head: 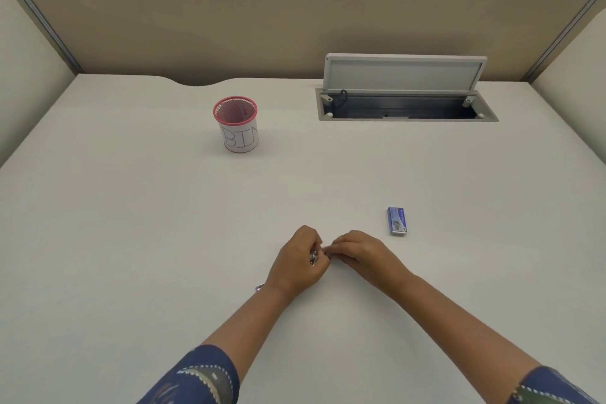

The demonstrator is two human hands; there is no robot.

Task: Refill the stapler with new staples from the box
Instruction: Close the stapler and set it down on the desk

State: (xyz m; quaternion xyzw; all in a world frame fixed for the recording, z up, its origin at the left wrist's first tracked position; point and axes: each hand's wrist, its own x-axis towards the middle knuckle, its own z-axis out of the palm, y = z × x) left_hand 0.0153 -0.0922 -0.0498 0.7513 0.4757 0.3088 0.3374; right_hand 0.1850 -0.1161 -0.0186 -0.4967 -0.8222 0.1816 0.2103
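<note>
Fingers of both hands curl round a small metal stapler [313, 258] low centre of frame; left hand [300, 261] grips it, right hand [355, 254] pinches its end. Mostly hidden, so can't tell its axis. Staple box [397, 221] lies just right, long axis running away. Loads of bare desk [131, 223] around; bin cup [236, 124] sits further back.

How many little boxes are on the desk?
1. The blue box lies flat on the desk, just beyond the right hand. Another could be hidden under the hands.
</note>
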